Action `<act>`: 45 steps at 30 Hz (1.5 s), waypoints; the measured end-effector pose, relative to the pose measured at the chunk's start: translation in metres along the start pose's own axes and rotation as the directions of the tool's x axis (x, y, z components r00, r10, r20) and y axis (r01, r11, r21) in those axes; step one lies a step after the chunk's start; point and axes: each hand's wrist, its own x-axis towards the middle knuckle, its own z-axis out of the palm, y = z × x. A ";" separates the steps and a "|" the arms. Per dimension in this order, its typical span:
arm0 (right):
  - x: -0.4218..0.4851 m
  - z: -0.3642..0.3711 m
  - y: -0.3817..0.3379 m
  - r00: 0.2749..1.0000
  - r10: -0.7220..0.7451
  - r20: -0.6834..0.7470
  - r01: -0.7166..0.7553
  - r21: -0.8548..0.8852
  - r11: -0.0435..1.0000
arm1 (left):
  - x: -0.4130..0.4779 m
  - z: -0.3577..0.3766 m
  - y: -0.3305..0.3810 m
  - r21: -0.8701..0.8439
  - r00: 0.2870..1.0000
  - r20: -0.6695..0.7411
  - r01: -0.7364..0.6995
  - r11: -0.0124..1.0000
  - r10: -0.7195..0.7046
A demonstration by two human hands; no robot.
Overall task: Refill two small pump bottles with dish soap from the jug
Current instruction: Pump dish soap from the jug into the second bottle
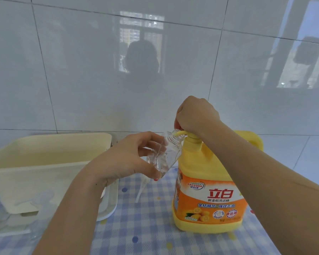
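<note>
Left hand (134, 159) is wrapped around a small clear bottle (166, 153), thumb and fingers pinching its body, tilting it so the open threaded neck sits right at the pump spout (180, 133) of the yellow jug (206, 190). Right hand (195, 115) is curled shut on top of the pump head. The jug stands on a blue checked cloth (136, 227), with a cream tub (48, 162) off to the left and a loose pump tube (141, 190) lying between them

One yellow soap jug (208, 183); one clear small bottle (164, 153) held up; two bare hands, left hand (134, 157), right hand (195, 115); one cream tub (44, 153); one loose white pump tube (141, 188).
</note>
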 end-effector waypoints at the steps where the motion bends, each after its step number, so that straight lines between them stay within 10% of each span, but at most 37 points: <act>1: 0.000 0.000 0.000 1.000 0.003 0.005 -0.003 0.001 1.000 | 0.000 0.000 0.000 -0.001 1.000 0.001 0.000 1.000 0.000; 45: 0.002 0.003 0.002 1.000 -0.030 -0.007 0.030 -0.003 1.000 | -0.003 -0.001 0.003 0.035 0.999 -0.043 -0.017 0.999 0.019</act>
